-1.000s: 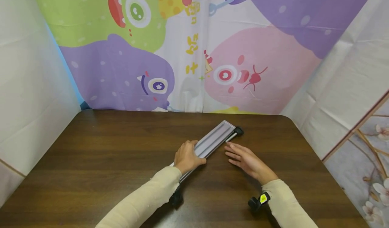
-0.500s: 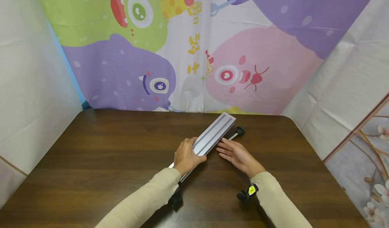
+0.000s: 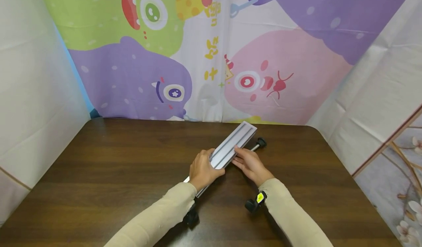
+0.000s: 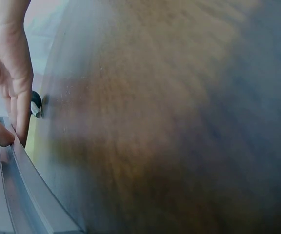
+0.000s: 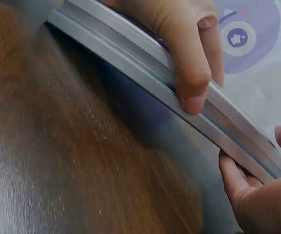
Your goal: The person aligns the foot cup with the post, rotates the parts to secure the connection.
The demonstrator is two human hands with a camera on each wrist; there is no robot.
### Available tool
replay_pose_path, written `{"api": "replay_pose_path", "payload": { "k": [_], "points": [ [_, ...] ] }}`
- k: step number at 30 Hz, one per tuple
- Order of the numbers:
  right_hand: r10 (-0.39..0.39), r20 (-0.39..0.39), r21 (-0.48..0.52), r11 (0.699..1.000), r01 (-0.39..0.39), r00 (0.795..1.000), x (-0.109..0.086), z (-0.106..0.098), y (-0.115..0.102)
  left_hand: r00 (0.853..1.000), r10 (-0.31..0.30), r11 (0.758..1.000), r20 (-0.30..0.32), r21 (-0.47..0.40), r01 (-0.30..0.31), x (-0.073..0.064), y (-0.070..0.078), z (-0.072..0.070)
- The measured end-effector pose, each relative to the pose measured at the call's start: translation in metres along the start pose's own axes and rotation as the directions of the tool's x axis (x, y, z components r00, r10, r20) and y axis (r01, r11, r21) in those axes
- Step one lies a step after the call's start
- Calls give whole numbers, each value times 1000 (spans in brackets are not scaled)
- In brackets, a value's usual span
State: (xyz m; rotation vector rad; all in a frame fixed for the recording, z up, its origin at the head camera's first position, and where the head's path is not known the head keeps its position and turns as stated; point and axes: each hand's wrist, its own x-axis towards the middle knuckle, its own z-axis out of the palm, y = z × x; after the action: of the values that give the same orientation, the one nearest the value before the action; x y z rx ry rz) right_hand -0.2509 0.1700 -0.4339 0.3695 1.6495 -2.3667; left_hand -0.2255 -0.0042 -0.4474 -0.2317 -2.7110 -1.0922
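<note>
A silver grooved aluminium profile [image 3: 238, 136] slants from lower left to upper right, its far end raised over the table. My left hand [image 3: 202, 170] grips its middle; in the right wrist view the left thumb [image 5: 194, 92] presses on the grooved side. On the profile's right side is my right hand [image 3: 251, 166], thumb at the upper edge and fingers [image 5: 234, 173] curled under the lower edge. Just beyond the right hand lies a thin metal rod [image 3: 255, 148] with a black knob [image 3: 261, 142], partly hidden by hand and profile.
The dark wooden table [image 3: 132, 152] spreads around both hands. A curtain with cartoon monsters [image 3: 151, 82] hangs at its back edge, and pale cloth walls [image 3: 29, 75] stand at the sides. A black wrist camera [image 3: 253, 205] hangs below the right wrist.
The profile's far end has been lifted away from the knobbed rod. My right hand has moved left, from beside the profile to taking hold of it. My left hand keeps its grip.
</note>
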Motion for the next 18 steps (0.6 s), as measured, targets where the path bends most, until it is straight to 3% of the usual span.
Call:
{"api": "replay_pose_path", "payload": {
  "k": [10, 18],
  "points": [
    [3, -62, 1, 1000, -2, 998, 5, 7, 2, 1000, -1, 1000, 2, -5, 1, -1, 0, 0],
    [3, -68, 1, 1000, -3, 998, 6, 9, 0, 1000, -15, 1000, 9, -17, 15, 0, 0, 0]
  ]
}}
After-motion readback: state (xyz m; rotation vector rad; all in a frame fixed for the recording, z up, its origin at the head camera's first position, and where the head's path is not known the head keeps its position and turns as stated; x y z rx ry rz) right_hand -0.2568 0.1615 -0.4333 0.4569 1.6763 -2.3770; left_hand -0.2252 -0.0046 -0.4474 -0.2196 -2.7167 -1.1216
